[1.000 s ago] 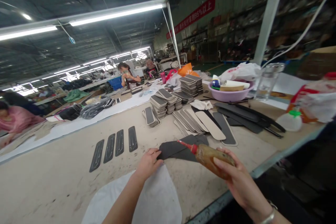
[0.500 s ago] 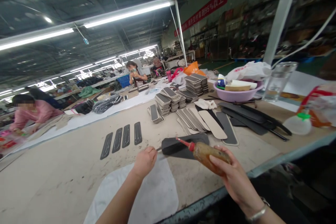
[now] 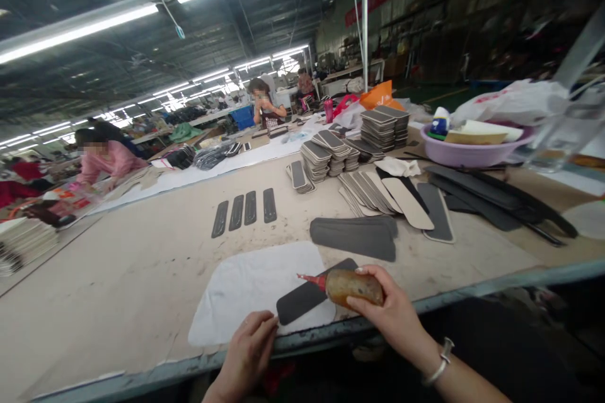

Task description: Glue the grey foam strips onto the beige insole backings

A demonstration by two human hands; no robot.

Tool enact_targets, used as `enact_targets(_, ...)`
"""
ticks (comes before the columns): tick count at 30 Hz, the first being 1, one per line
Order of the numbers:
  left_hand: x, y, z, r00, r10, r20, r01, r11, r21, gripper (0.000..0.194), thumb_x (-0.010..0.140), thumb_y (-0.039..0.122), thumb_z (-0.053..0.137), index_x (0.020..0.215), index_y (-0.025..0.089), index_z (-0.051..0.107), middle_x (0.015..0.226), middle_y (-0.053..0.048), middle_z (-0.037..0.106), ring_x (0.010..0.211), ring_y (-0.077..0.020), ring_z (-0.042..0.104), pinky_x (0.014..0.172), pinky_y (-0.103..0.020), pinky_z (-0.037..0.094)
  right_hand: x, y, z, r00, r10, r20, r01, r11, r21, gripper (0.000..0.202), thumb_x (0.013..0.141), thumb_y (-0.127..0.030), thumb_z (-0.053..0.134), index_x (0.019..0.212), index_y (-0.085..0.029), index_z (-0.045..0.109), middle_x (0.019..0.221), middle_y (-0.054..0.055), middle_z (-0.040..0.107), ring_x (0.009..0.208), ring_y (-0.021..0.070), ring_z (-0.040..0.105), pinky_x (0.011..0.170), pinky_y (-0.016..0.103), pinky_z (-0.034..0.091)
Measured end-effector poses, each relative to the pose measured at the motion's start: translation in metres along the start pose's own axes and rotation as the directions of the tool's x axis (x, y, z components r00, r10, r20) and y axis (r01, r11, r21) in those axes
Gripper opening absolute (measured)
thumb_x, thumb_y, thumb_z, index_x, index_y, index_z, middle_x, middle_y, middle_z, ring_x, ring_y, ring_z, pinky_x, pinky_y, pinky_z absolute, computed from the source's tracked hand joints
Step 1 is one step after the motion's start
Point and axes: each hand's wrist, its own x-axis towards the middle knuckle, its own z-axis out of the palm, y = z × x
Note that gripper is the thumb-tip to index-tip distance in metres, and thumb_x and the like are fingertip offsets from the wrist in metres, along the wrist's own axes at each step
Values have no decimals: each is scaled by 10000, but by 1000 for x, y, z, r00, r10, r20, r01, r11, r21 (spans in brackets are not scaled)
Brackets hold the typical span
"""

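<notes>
My right hand (image 3: 390, 312) is wrapped round an amber glue bottle (image 3: 354, 288), its red nozzle pointing left above a black strip (image 3: 302, 300). That strip lies slanted over a white sheet (image 3: 246, 283) near the table's front edge. The fingers of my left hand (image 3: 253, 346) pinch the strip's lower left end. Behind the sheet, several dark pieces (image 3: 352, 236) lie overlapped. Further left, several small black strips with a glossy surface (image 3: 243, 211) lie in a row on the table.
Stacks of grey pieces with pale edges (image 3: 321, 157) and fanned beige pieces (image 3: 371, 192) stand beyond. At right are a purple basin (image 3: 466, 152), long black pieces (image 3: 496, 195) and a glass (image 3: 562, 135). People sit at tables further back.
My left hand has come nearer with a black strip, which now lies on the white sheet. My right hand has moved the bottle over it. The view has turned left and down.
</notes>
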Motion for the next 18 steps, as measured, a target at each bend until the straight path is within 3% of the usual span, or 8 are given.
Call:
enact_targets(3, -1, -15, -5, 999, 38, 36, -35, 998, -56, 276, 870, 163, 481, 1115, 217, 595, 1043, -86, 627, 964, -172, 586, 831, -299, 523, -8, 1, 14, 981, -168, 96, 181, 971, -154, 363, 682, -188, 682, 1003, -229, 516, 1011, 33, 519, 957, 207, 530, 853, 347, 446)
enact_targets(6, 3, -23, -3, 994, 89, 63, -82, 991, -109, 271, 868, 157, 495, 1109, 217, 602, 1037, -80, 636, 939, -165, 579, 802, -295, 523, -14, -1, 25, 943, -244, 225, 287, 940, -186, 361, 703, -128, 648, 1019, -229, 505, 1015, 42, 486, 955, 196, 506, 841, 328, 446)
enact_targets(10, 5, -24, 7, 990, 122, 68, -113, 985, -134, 244, 861, 158, 514, 1073, 220, 616, 1023, -68, 645, 894, -159, 568, 780, -305, 517, -21, -6, 37, 912, -251, 326, 333, 915, -229, 346, 720, -83, 616, 1017, -228, 512, 1008, 48, 469, 939, 191, 488, 829, 321, 445)
enact_targets(18, 5, -25, 12, 993, 95, 69, -83, 985, -154, 226, 868, 168, 501, 1051, 219, 623, 999, -72, 642, 877, -157, 570, 761, -305, 519, -21, -8, 47, 893, -248, 376, 358, 898, -257, 368, 719, -52, 586, 1037, -229, 530, 979, 48, 468, 917, 198, 483, 806, 335, 449)
